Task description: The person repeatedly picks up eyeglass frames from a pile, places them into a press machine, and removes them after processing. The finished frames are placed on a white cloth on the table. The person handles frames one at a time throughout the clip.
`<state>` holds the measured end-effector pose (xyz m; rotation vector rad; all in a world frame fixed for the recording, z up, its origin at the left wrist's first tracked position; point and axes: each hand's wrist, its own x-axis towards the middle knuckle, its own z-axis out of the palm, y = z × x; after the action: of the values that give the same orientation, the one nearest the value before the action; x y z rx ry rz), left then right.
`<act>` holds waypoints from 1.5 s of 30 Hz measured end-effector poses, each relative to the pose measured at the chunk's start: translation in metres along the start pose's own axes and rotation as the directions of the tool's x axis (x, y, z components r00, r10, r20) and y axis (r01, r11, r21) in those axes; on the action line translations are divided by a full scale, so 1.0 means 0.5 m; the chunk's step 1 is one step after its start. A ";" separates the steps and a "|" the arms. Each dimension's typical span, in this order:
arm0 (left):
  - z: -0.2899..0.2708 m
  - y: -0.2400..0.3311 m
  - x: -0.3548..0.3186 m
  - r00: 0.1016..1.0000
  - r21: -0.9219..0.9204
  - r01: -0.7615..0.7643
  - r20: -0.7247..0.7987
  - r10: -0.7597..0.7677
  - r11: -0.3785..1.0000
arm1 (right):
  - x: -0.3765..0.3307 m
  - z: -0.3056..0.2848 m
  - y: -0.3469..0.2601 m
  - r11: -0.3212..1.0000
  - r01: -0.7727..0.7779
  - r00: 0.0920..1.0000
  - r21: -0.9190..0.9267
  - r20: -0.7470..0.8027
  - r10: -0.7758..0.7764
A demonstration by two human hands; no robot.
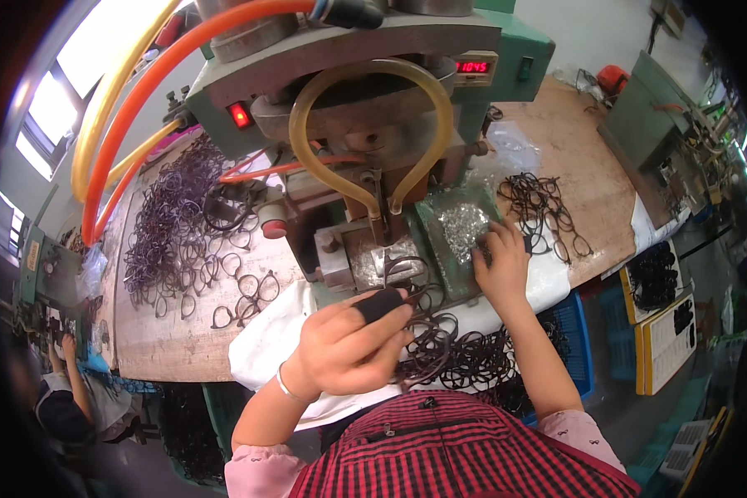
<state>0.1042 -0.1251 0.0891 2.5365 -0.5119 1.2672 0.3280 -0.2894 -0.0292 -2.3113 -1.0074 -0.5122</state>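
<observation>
Between the thumb and the black-capped forefinger of the left hand (353,344) sits a thin dark wire spectacle frame (415,290), pinched at its near edge and held out over the flat metal bed of the grey-green press machine (349,91). Just beyond those fingertips the frame's two rims lie against the steel fixture block (373,259) at the foot of the press. Below and to the right of the left fingers, a loose heap of similar dark frames (465,361) spreads over a white cloth (261,344) on the person's lap edge. To the right, the right hand (500,261) reaches forward with its fingers curled down into a green tray of small silvery metal parts (461,224); whether they grip any piece cannot be told. Past the right fingertips, another cluster of dark frames (544,207) rests on the worn wooden bench (589,166). Far left of the left hand, a large pile of purplish wire frames (178,228) covers the bench beside orange and yellow hoses (133,108). At the lower left, another person's arm (75,378) shows at a neighbouring station.
</observation>
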 end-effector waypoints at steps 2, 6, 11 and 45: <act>0.024 -0.007 -0.009 0.995 0.100 -0.089 0.052 0.085 0.991 | 0.015 0.007 0.013 0.998 0.025 0.999 0.059 -0.031 -0.023; 0.030 -0.019 -0.006 0.981 0.134 -0.160 0.136 0.142 0.978 | 0.063 0.001 -0.004 0.945 -0.197 0.980 0.262 0.060 0.188; 0.021 -0.026 -0.014 0.980 0.114 -0.132 0.163 0.113 0.985 | 0.046 0.027 0.021 0.915 -0.129 0.991 0.383 0.031 0.127; -0.233 -0.329 -0.665 0.262 0.483 0.876 -0.445 -0.856 0.017 | 0.082 -0.080 -0.183 0.478 -0.122 0.991 0.870 0.134 0.009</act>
<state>-0.0951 0.1326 -0.1229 2.3356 1.6983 0.9293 0.2806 -0.2411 0.0545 -1.4033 -0.9082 0.1942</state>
